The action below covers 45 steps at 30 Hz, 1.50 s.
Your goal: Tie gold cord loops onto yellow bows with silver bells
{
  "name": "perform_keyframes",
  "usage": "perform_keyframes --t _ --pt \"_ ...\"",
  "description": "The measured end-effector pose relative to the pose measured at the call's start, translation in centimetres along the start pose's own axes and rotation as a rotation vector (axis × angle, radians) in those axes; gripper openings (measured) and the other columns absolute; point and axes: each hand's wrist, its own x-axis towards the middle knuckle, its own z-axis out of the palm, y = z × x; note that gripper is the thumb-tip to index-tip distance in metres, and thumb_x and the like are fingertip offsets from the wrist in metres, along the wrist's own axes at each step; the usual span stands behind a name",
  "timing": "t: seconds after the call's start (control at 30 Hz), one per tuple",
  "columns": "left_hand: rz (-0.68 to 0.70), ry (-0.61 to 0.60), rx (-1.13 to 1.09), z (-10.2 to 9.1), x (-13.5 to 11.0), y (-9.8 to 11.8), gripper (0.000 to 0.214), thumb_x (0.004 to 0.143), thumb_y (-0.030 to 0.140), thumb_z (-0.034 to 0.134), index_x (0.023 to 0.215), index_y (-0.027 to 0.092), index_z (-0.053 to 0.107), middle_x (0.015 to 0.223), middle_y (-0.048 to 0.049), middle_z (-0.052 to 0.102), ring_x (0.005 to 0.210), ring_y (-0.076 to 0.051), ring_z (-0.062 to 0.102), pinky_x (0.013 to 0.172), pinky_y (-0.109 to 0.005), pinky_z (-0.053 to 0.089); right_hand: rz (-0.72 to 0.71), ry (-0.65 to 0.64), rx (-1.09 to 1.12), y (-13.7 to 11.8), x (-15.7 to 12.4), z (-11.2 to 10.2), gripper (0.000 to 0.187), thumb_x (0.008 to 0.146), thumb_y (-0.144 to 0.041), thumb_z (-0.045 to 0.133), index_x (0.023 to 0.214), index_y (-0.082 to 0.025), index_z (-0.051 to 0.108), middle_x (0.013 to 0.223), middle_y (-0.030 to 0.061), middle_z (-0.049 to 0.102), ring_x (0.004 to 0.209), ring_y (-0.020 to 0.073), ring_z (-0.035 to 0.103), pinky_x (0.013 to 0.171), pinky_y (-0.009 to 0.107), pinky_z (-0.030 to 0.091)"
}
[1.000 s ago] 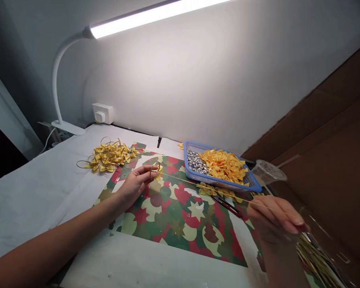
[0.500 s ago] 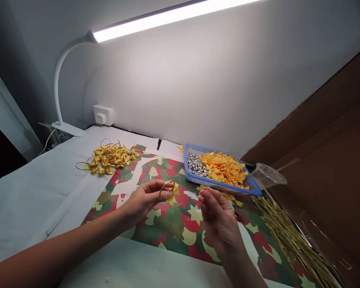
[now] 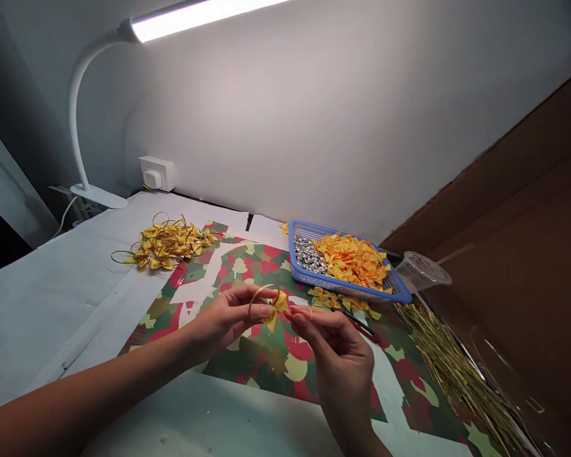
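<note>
My left hand [image 3: 229, 316] pinches a yellow ribbon bow [image 3: 280, 303] with a loop of gold cord [image 3: 250, 303] standing up around its fingertips. Close against the bow's right side, my right hand [image 3: 341, 346] has thumb and forefinger pressed together on a thin strand by the bow. The strand's far end is hidden by the fingers. Below both hands lies a camouflage-like sheet in red, green and cream [image 3: 247, 363]. To the left, a pile of finished-looking yellow bows with gold loops [image 3: 169, 244] rests on white paper.
A blue basket [image 3: 352, 296] holds small silver bells [image 3: 309, 255] and loose yellow bows [image 3: 354, 260]. In front lie more bows [image 3: 330, 298] and a red-and-black handled tool [image 3: 365, 329]. Gold cord lengths [image 3: 450, 368], a clear cup [image 3: 423, 270] and a lamp [image 3: 76, 120] stand around.
My right hand has moved left and up to the bow, its fingertips now close against it. The left hand keeps its grip; the view has shifted slightly.
</note>
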Motion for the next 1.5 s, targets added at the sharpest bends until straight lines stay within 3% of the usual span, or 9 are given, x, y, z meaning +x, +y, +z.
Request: perform_keyframes --t 0.27,0.73,1.03,1.5 --pt "-0.017 -0.022 0.006 0.26 -0.15 0.11 0.023 0.053 0.02 0.086 0.075 0.021 0.077 0.079 -0.0004 0.07 0.076 -0.01 0.061 0.075 -0.019 0.047 -0.045 0.026 -0.057 -0.06 -0.08 0.11 0.004 0.068 -0.019 0.077 0.068 -0.02 0.073 0.069 0.0025 0.073 0.065 0.0171 0.07 0.058 0.025 0.061" --pt "-0.03 -0.008 0.036 0.3 -0.43 0.18 0.021 0.056 0.019 0.084 0.075 0.021 0.076 0.082 -0.0025 0.07 0.08 -0.013 0.063 0.076 -0.022 0.048 -0.066 0.035 -0.107 -0.24 -0.01 0.08 0.006 0.068 -0.022 0.077 0.068 -0.019 0.072 0.07 0.0038 0.073 0.065 0.0188 0.07 0.058 0.029 0.061" --pt "-0.049 0.007 0.016 0.39 -0.27 0.23 0.025 0.052 0.021 0.087 0.075 0.021 0.077 0.079 0.0002 0.069 0.077 -0.01 0.061 0.074 -0.018 0.046 -0.076 0.006 -0.093 -0.09 -0.28 -0.14 0.005 0.07 -0.017 0.076 0.07 -0.021 0.072 0.072 0.0019 0.073 0.068 0.0172 0.07 0.062 0.026 0.061" --pt "-0.069 -0.015 0.003 0.44 -0.37 0.24 0.024 0.053 0.019 0.086 0.075 0.02 0.076 0.078 0.001 0.07 0.077 -0.01 0.061 0.079 -0.02 0.044 -0.123 -0.046 -0.065 0.03 -0.23 -0.07 0.01 0.071 -0.012 0.074 0.073 -0.022 0.073 0.072 -0.0002 0.074 0.068 0.0134 0.071 0.063 0.019 0.06"
